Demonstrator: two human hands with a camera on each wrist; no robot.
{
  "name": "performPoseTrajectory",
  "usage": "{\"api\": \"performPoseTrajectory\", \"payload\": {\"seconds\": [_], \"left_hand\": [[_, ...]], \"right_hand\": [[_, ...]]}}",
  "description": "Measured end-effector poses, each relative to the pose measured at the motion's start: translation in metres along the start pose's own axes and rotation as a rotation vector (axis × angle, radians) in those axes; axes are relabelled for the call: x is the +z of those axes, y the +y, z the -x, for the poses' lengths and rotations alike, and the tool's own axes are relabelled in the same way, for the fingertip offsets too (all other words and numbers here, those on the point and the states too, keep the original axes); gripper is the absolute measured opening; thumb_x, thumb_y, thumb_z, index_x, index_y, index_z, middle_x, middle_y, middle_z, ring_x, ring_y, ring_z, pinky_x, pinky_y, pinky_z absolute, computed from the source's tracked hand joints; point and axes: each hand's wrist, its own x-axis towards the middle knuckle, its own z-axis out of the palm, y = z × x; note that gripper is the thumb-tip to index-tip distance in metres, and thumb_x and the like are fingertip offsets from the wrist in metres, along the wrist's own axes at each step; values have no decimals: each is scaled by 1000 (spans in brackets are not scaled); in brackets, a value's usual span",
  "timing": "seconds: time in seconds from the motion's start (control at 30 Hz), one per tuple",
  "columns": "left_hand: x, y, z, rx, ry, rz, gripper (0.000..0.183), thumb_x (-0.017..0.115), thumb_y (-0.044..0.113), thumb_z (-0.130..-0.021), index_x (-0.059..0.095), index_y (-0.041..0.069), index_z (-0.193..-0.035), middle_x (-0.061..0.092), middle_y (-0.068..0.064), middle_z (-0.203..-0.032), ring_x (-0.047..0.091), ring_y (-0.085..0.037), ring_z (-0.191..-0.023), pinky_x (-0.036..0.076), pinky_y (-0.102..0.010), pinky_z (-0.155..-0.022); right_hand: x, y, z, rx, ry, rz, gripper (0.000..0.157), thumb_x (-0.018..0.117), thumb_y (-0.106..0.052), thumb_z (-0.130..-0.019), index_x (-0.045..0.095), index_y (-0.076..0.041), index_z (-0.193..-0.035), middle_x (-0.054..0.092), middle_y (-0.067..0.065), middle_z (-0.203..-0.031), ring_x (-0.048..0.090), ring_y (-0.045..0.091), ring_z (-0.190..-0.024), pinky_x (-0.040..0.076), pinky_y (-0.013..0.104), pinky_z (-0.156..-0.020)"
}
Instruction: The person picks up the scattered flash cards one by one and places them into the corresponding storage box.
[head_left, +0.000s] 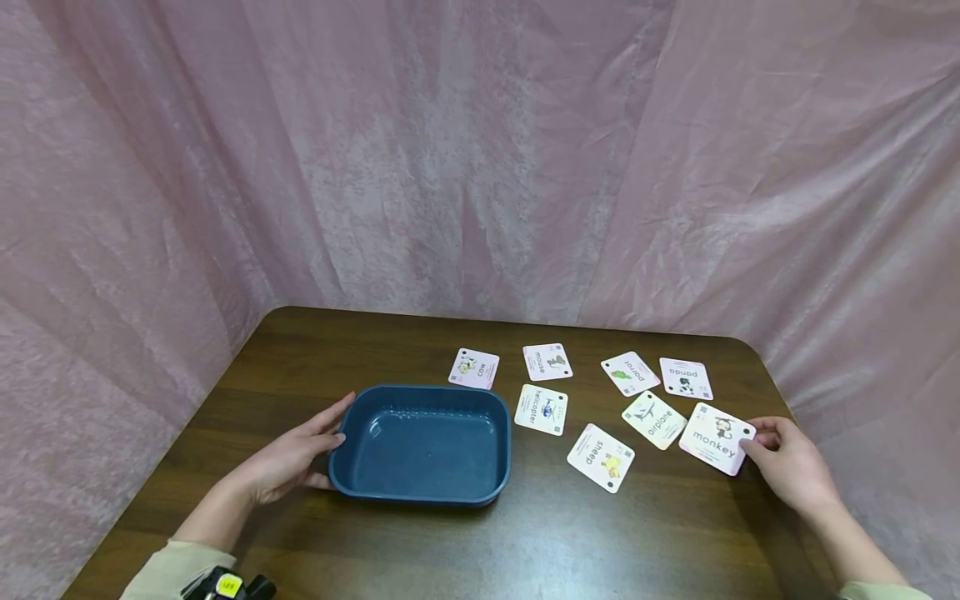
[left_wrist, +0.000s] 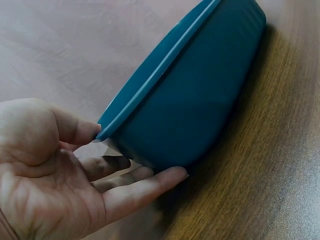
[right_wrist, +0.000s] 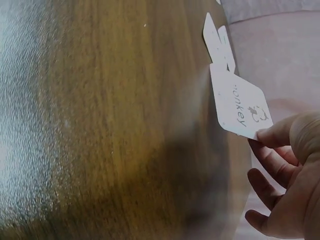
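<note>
A deep blue plastic tray [head_left: 420, 502] sits on the table left of the cards. My left hand [head_left: 296, 454] holds its left end, with the thumb at the rim and the other fingers against the outer wall, as the left wrist view shows. My right hand [head_left: 791, 467] pinches a square picture card marked monkey [head_left: 717, 439] by its right corner, between thumb and forefinger. In the right wrist view the monkey card [right_wrist: 240, 102] is tilted up over the table edge side. An airplane card [head_left: 654, 420] lies just left of it, and a panda card [head_left: 686, 379] behind.
More cards lie face up: parrot [head_left: 630, 373], sheep [head_left: 601, 458], helicopter [head_left: 541, 409], mouse [head_left: 547, 362] and cow [head_left: 474, 368], the last close behind the tray. Pink curtains [head_left: 480, 167] hang around the brown wooden table [head_left: 585, 542].
</note>
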Motion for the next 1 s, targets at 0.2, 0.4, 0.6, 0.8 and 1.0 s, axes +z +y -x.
{"api": "performPoseTrajectory", "payload": {"seconds": [0.2,0.4,0.6,0.8,1.0], "left_hand": [[0,1,-1,-9,4,3,66,40,17,-112,4,29,-166,-12,-21,-169,20,-54,-145,55,-61,-89],[1,1,1,-12,0,14,66,40,18,-112,4,29,-166,-11,-22,-168,18,-54,-145,55,-61,-89],[1,0,1,6,-11,12,67,41,18,-112,3,27,-166,-11,-23,-168,19,-55,-145,55,-61,-89],[1,0,1,2,0,12,66,40,18,-112,4,27,-166,-9,-24,-168,23,-54,-144,55,-60,-89],[1,0,1,-3,12,9,65,39,16,-112,4,28,-166,-8,-23,-168,23,-54,-144,55,-60,-89]], "right_hand": [[-3,-5,2,19,13,-53,35,61,-15,-100,56,9,-125,66,17,-98,50,4,-78,38,21,-63],[-5,-15,2,-2,39,-83,32,60,-14,-99,57,8,-123,67,12,-93,50,1,-73,38,22,-62],[-4,-28,2,-43,63,-114,30,62,-10,-98,58,9,-120,67,12,-90,49,-1,-73,39,20,-61],[-2,-43,2,-75,55,-154,29,62,-9,-98,57,8,-121,66,12,-91,51,0,-75,41,19,-61],[-1,-60,3,-83,36,-178,30,62,-11,-99,57,6,-123,66,13,-95,54,3,-79,43,19,-62]]}}
